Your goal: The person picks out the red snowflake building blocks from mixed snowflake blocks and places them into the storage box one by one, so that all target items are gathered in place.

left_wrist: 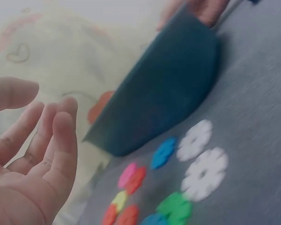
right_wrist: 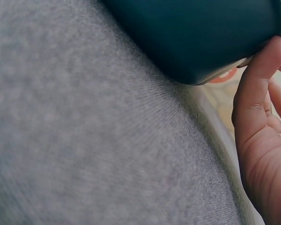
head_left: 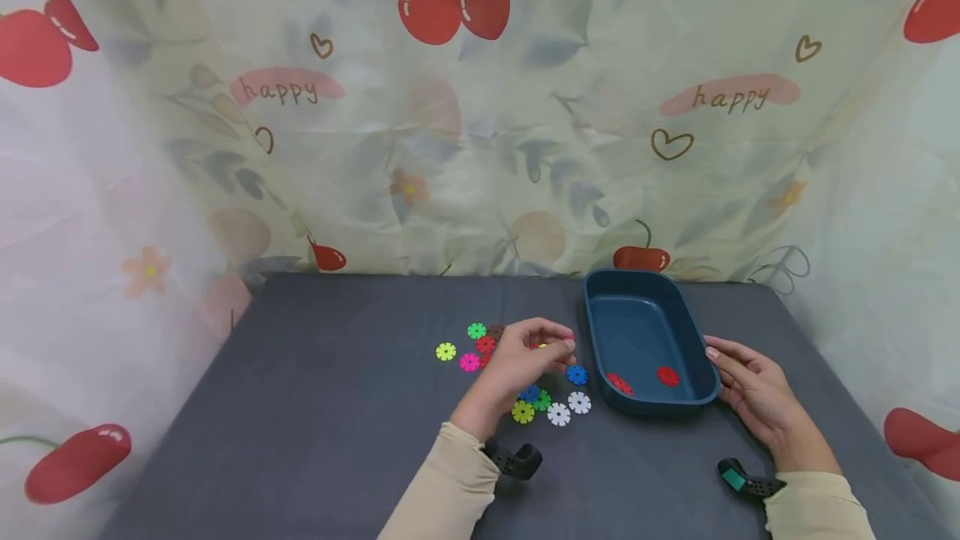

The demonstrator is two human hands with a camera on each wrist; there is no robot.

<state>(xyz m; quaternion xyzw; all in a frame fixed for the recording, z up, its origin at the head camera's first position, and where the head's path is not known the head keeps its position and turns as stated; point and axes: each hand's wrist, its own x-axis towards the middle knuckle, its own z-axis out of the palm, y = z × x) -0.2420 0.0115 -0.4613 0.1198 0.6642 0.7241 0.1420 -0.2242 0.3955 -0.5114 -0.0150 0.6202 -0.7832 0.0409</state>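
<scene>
My left hand (head_left: 525, 352) hovers over a scatter of flower-shaped plastic discs, left of a dark blue tray (head_left: 633, 279). In the left wrist view, a gap shows between its thumb and loosely bent fingers (left_wrist: 64, 136), with nothing held there. Around it lie white discs (head_left: 558, 414), a blue disc (head_left: 577, 375), a yellow disc (head_left: 522, 412) and several others, some hidden beneath the hand. Red discs (head_left: 668, 377) rest on the tray floor near its front. My right hand (head_left: 757, 386) touches the tray's right side, its fairly straight fingers at the rim.
A dark grey cloth covers the table (head_left: 315, 407). Behind it hangs a printed curtain (head_left: 480, 148), close to the tray's far end. Black bands (head_left: 517, 461) circle both wrists. Green (head_left: 476, 331) and pale yellow (head_left: 446, 352) discs lie farther left.
</scene>
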